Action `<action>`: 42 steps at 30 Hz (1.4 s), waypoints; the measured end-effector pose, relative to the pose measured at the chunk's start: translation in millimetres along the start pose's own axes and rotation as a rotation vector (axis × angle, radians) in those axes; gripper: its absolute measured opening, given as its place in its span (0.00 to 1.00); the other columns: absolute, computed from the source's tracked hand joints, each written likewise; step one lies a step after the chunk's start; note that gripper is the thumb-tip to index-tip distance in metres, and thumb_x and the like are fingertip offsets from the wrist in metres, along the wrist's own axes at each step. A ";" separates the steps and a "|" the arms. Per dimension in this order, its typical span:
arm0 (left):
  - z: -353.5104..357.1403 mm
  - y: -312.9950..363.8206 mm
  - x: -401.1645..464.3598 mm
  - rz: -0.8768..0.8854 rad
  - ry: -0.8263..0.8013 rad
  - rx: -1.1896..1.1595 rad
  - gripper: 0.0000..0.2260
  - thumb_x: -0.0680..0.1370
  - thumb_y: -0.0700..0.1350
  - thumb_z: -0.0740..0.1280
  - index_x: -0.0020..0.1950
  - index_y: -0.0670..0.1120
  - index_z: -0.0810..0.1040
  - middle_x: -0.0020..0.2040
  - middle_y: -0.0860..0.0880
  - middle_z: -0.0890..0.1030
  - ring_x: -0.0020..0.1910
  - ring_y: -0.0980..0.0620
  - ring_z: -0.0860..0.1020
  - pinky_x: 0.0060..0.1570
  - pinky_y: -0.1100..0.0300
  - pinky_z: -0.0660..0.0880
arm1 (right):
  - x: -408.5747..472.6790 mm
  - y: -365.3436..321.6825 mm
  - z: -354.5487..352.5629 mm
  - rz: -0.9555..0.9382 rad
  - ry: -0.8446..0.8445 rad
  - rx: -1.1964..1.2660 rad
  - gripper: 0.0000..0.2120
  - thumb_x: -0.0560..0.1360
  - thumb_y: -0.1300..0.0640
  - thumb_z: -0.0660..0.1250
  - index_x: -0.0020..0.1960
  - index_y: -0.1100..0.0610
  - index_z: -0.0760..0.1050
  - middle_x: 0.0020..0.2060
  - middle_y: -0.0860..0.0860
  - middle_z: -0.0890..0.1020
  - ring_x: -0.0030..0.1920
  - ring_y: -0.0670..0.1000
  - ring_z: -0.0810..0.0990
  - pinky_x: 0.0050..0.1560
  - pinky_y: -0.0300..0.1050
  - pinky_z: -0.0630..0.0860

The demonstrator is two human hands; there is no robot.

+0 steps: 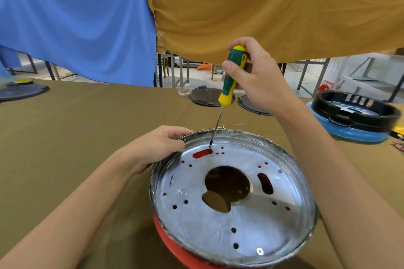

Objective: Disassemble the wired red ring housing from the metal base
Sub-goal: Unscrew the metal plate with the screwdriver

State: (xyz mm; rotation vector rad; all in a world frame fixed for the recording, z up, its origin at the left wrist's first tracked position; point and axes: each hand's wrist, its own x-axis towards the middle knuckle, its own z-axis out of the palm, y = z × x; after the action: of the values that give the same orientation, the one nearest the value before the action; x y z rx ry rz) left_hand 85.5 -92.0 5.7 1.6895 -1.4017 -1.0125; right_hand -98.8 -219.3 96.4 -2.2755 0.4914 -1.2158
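Sitting on the brown tabletop, near the middle, the round metal base is shiny, with a big hole, small holes and one screw at its near edge. The red ring peeks out under it and through the holes. The left hand grips the far left rim, fingers curled. The right hand has its fingers clamped on a green and yellow screwdriver, tip touching the far side of the base. A black and blue ring part lies far right. No writing can be read.

The metal base sits lower centre, on the ring housing. Left hand at its upper-left rim; screwdriver above.
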 end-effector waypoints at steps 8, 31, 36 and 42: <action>5.7 -1.5 2.1 -0.007 0.057 -0.013 0.16 0.78 0.39 0.62 0.56 0.58 0.82 0.48 0.49 0.86 0.46 0.48 0.86 0.46 0.52 0.83 | 2.4 -7.3 -2.2 0.064 -0.154 0.074 0.10 0.82 0.61 0.56 0.63 0.55 0.64 0.51 0.61 0.76 0.46 0.51 0.85 0.50 0.56 0.82; 9.7 -0.9 1.6 0.012 0.109 0.015 0.15 0.79 0.39 0.62 0.57 0.56 0.81 0.47 0.49 0.86 0.44 0.48 0.85 0.46 0.52 0.83 | 1.2 9.2 13.1 -0.040 0.039 -0.084 0.18 0.80 0.58 0.64 0.67 0.51 0.63 0.37 0.45 0.69 0.33 0.44 0.72 0.32 0.35 0.73; 9.2 -0.6 2.0 0.009 0.104 0.013 0.16 0.79 0.39 0.61 0.57 0.57 0.81 0.46 0.49 0.86 0.44 0.48 0.86 0.44 0.54 0.83 | 3.4 9.9 10.1 -0.043 -0.019 -0.108 0.19 0.81 0.56 0.64 0.68 0.49 0.61 0.35 0.46 0.69 0.27 0.41 0.71 0.32 0.41 0.78; 8.6 -2.7 2.7 0.007 0.102 0.004 0.15 0.79 0.40 0.62 0.57 0.58 0.82 0.48 0.49 0.86 0.45 0.48 0.85 0.47 0.51 0.83 | 4.1 12.6 3.6 -0.008 -0.074 -0.040 0.19 0.79 0.60 0.62 0.67 0.49 0.61 0.34 0.50 0.65 0.30 0.46 0.66 0.31 0.49 0.74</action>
State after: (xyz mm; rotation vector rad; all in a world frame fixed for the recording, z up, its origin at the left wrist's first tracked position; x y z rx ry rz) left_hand 79.3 -94.6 -0.8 1.7130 -1.3441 -0.9075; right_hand -94.5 -230.7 90.0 -2.3491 0.4833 -1.1305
